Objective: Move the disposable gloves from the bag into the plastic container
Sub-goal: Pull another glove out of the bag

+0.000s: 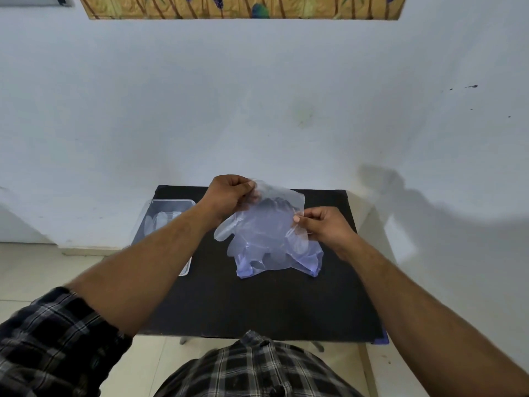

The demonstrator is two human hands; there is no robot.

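Note:
A clear plastic bag (297, 257) with a bluish tint rests on the black table (257, 305), its top lifted. Several thin see-through disposable gloves (229, 232) show inside and at its left side, their fingers spread out. My left hand (229, 194) pinches the upper left edge of the plastic, and whether that edge is the bag or a glove I cannot tell. My right hand (322, 224) pinches the bag's right edge. A clear plastic container (148, 209) stands at the table's left edge, partly behind my left forearm, with pale gloves inside.
The small table stands against a white wall (257, 110). A tiled floor (34, 270) shows to the left and below. The container overhangs the table's left side. My checked shirt (257, 365) is at the near table edge.

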